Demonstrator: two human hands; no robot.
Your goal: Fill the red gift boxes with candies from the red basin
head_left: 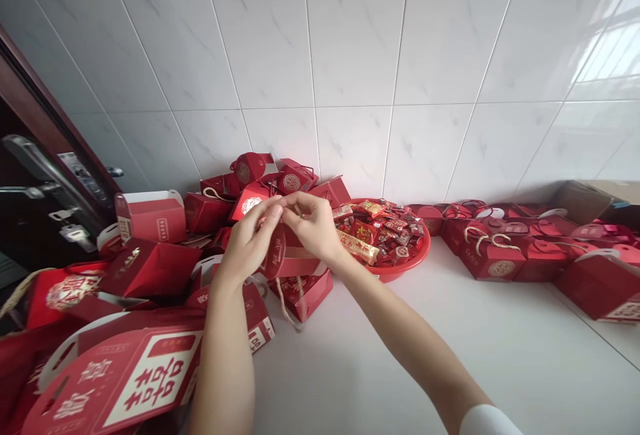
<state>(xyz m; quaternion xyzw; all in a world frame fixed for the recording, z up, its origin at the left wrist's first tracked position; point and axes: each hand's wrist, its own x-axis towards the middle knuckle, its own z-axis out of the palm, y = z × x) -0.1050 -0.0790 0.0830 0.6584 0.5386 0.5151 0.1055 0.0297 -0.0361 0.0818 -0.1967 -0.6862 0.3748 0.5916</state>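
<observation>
Left hand [249, 243], right hand [314, 227] pinching one red box's [276, 256] top; one candy basin [403, 268] nearby.

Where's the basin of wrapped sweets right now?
Head view, right of centre: the red basin sits just beyond the right hand, in front of the tiled wall, left of the red boxes.

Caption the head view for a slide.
Left hand and right hand meet at a red box beside a basin of wrapped sweets, more boxes either side.
</observation>
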